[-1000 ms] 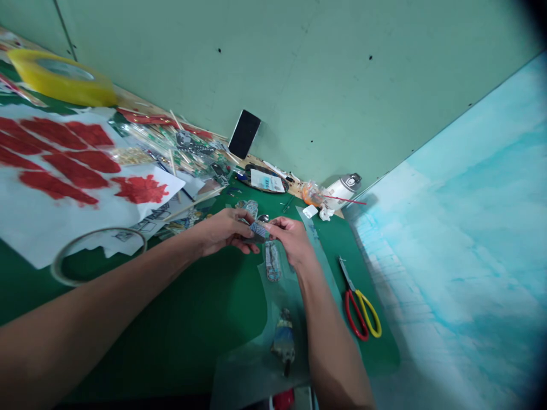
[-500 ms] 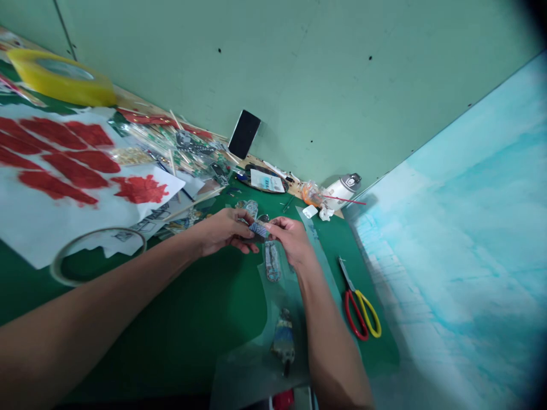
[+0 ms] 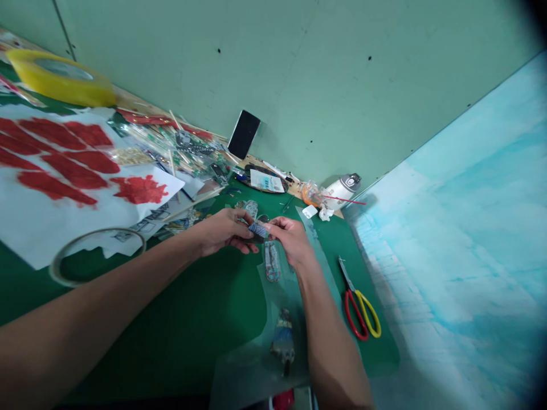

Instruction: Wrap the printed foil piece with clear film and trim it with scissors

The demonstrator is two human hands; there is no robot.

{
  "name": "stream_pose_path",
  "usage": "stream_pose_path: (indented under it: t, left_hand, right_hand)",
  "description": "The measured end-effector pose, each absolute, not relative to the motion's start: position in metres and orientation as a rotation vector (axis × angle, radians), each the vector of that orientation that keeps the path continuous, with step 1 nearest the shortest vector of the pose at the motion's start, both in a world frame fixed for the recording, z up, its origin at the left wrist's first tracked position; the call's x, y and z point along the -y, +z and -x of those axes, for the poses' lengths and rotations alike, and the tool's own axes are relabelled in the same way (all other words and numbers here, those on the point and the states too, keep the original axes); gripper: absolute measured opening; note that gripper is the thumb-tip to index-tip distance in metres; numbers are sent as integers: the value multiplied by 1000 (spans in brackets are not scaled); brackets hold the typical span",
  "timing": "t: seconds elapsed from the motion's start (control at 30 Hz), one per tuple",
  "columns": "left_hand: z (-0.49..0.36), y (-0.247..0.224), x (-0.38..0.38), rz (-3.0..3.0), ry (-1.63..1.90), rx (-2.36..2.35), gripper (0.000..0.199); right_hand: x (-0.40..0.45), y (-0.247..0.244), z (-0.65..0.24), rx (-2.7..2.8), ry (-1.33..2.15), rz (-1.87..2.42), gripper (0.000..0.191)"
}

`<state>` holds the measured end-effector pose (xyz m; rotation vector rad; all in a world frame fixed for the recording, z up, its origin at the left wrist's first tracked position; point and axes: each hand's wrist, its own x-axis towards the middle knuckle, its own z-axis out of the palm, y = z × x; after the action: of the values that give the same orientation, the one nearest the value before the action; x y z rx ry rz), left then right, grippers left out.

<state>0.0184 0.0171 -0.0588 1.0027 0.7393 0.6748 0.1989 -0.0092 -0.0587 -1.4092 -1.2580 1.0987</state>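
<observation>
Head view: scissors (image 3: 361, 310), one handle red, one yellow, lying on green mat (image 3: 183, 330). Up-left of scissors, small patterned piece (image 3: 257, 229) between both hands: left hand (image 3: 223, 230) pinches left side, right hand (image 3: 293, 236) pinches right side, both grips narrow. Left of scissors, past right arm, oblong patterned cutout (image 3: 272, 263). Phone (image 3: 244, 134) farther up-left of scissors, upright against wall (image 3: 307, 74).

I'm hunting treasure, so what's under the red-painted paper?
Paper with black drawings and the green mat peek out past the red-painted paper; anything under its middle is covered.
</observation>
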Motion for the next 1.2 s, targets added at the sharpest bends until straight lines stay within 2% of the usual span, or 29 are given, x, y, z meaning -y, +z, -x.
stream_pose_path:
  t: [1.2]
  left_hand:
    - [-19,-65,-20,-1130,673,-731,27]
  right_hand:
    - [7,-62,-201,1254,1097,1384,19]
